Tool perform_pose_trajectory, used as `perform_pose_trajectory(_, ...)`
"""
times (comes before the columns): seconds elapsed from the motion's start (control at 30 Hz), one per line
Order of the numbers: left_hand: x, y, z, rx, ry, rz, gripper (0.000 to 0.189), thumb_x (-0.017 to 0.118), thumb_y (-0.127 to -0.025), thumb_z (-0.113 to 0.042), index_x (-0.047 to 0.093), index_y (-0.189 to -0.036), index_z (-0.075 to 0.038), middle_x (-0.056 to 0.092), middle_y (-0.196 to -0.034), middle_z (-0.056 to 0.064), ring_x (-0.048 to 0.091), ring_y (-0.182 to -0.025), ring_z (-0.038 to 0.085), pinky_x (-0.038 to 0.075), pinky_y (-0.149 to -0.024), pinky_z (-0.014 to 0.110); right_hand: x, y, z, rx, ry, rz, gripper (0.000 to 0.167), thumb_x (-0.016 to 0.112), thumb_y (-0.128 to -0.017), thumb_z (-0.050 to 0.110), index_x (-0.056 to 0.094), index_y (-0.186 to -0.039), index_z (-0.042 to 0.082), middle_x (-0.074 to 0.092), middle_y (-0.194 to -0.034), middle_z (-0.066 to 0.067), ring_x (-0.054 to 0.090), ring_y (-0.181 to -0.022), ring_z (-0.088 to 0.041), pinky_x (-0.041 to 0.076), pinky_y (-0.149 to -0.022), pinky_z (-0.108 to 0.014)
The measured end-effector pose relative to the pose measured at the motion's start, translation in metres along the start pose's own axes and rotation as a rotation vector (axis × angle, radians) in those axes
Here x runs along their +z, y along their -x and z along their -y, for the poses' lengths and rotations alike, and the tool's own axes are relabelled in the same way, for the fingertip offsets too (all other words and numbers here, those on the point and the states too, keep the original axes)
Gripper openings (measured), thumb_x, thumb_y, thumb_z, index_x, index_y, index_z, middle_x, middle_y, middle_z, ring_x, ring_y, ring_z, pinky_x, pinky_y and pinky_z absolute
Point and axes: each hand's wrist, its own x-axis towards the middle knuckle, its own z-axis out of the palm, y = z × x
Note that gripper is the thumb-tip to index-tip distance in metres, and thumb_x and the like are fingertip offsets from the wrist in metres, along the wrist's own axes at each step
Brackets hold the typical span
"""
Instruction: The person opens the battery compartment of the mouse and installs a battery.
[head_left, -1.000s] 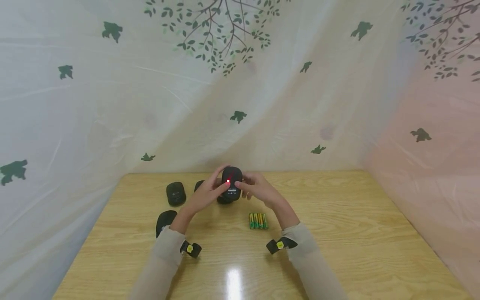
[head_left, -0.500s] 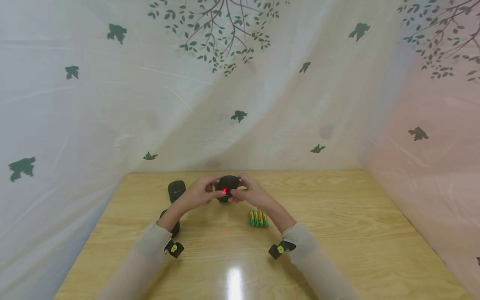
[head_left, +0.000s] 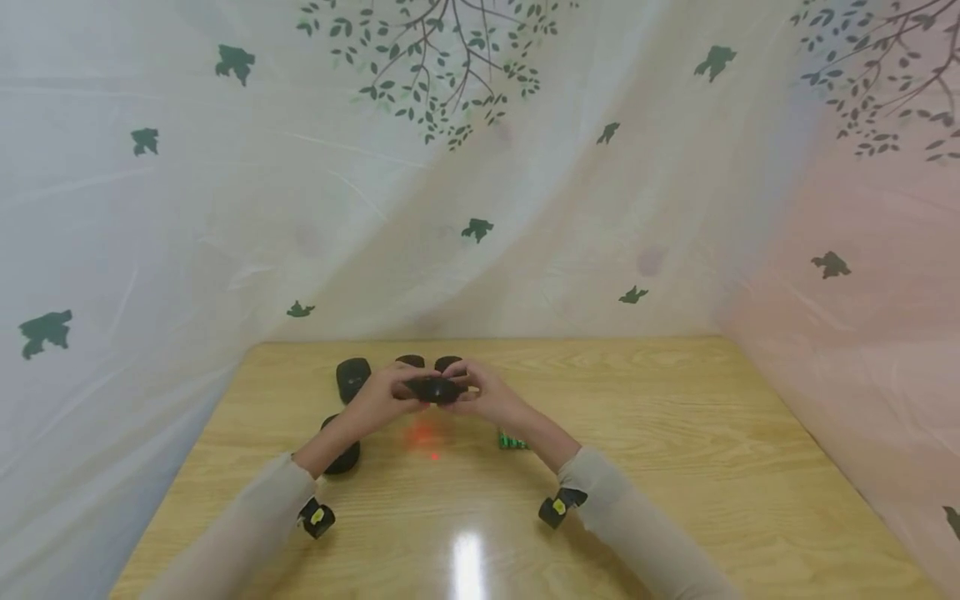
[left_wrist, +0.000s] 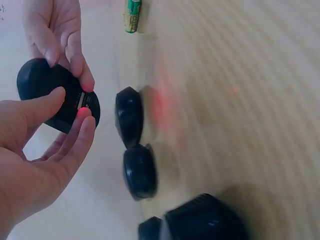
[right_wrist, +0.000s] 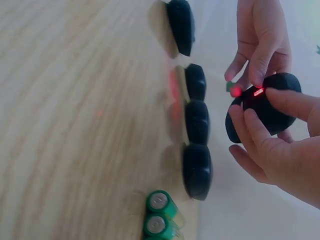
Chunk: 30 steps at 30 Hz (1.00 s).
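A black computer mouse is held above the table between both hands, its red light lit. My left hand grips its left end; in the left wrist view, the thumb lies on one face and fingertips touch the label side. My right hand pinches the other end. In the right wrist view, the mouse's underside shows a glowing red slot, and a small green patch, too small to identify, appears beside the left fingertips. Green-and-gold batteries lie in a row on the table, partly behind my right wrist.
More black mice rest on the wooden table: one at the left, another mouse beside my left forearm, and two behind my hands, a left one and a right one. A printed curtain hangs behind.
The mouse has tipped from underside facing the head camera to nearly flat, and has come lower. Its red light now falls on the table. My left forearm has swung outward to the left.
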Motion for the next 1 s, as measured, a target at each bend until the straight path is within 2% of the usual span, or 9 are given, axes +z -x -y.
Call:
perform_pose_trajectory(0.1, -0.001, 0.005, 0.005, -0.016, 0.069, 0.029, 0.05, 0.079, -0.086, -0.001, 0.065, -0.134, -0.002, 0.06, -0.128, 0.023, 0.065, -0.112, 0.036, 0.059, -0.088, 0.04, 0.005, 0.0, -0.003, 0.017, -0.013, 0.025, 0.049, 0.072, -0.09, -0.005, 0.049, -0.133, 0.003, 0.05, -0.143, -0.024, 0.06, -0.128, -0.038, 0.055, -0.098, -0.039)
perform_pose_trajectory(0.27, -0.002, 0.015, 0.008, -0.103, 0.169, 0.109, 0.06, 0.083, -0.084, -0.006, 0.059, -0.139, -0.004, 0.056, -0.139, 0.025, 0.065, -0.117, 0.042, 0.057, -0.095, 0.045, 0.012, 0.0, -0.009, 0.02, 0.016, 0.056, 0.057, 0.077, -0.086, -0.003, 0.047, -0.134, 0.002, 0.048, -0.146, -0.024, 0.055, -0.134, -0.04, 0.053, -0.102, -0.039)
perform_pose_trajectory(0.43, -0.001, 0.023, 0.011, -0.151, 0.165, 0.138, 0.064, 0.087, -0.081, -0.013, 0.059, -0.138, -0.009, 0.055, -0.142, 0.024, 0.061, -0.122, 0.045, 0.053, -0.1, 0.05, 0.017, -0.001, -0.016, 0.009, 0.04, 0.117, 0.057, 0.077, -0.086, -0.004, 0.045, -0.133, 0.004, 0.046, -0.144, -0.025, 0.054, -0.134, -0.043, 0.052, -0.104, -0.04)
perform_pose_trajectory(0.63, 0.001, 0.028, 0.017, -0.171, 0.16, 0.121, 0.067, 0.088, -0.079, -0.011, 0.057, -0.139, -0.01, 0.053, -0.144, 0.024, 0.059, -0.124, 0.047, 0.052, -0.101, 0.052, 0.022, -0.003, -0.017, -0.012, 0.092, 0.141, 0.06, 0.077, -0.086, -0.005, 0.042, -0.134, 0.004, 0.042, -0.148, -0.026, 0.055, -0.132, -0.045, 0.053, -0.103, -0.038)
perform_pose_trajectory(0.8, 0.004, 0.029, 0.021, -0.183, 0.04, 0.094, 0.073, 0.093, -0.074, -0.016, 0.058, -0.138, -0.016, 0.058, -0.14, 0.016, 0.061, -0.121, 0.038, 0.052, -0.1, 0.054, 0.027, -0.006, -0.018, -0.028, 0.248, 0.093, 0.067, 0.085, -0.08, -0.001, 0.047, -0.135, 0.004, 0.048, -0.148, -0.025, 0.061, -0.124, -0.043, 0.055, -0.1, -0.039)
perform_pose_trajectory(0.9, 0.005, 0.029, 0.023, -0.14, -0.02, 0.092, 0.073, 0.094, -0.071, -0.014, 0.058, -0.136, -0.013, 0.06, -0.138, 0.015, 0.062, -0.121, 0.037, 0.049, -0.102, 0.056, 0.03, -0.008, -0.017, -0.033, 0.393, 0.056, 0.072, 0.091, -0.074, 0.006, 0.051, -0.134, 0.007, 0.055, -0.146, -0.019, 0.062, -0.126, -0.037, 0.051, -0.104, -0.043)
perform_pose_trajectory(1.0, 0.006, 0.03, 0.024, -0.113, -0.061, 0.096, 0.074, 0.094, -0.069, -0.011, 0.058, -0.134, -0.011, 0.06, -0.138, 0.015, 0.062, -0.121, 0.037, 0.047, -0.105, 0.055, 0.034, -0.01, -0.018, -0.036, 0.539, 0.034, 0.075, 0.095, -0.07, 0.014, 0.054, -0.133, 0.011, 0.061, -0.14, -0.012, 0.065, -0.117, -0.028, 0.051, -0.101, -0.041)
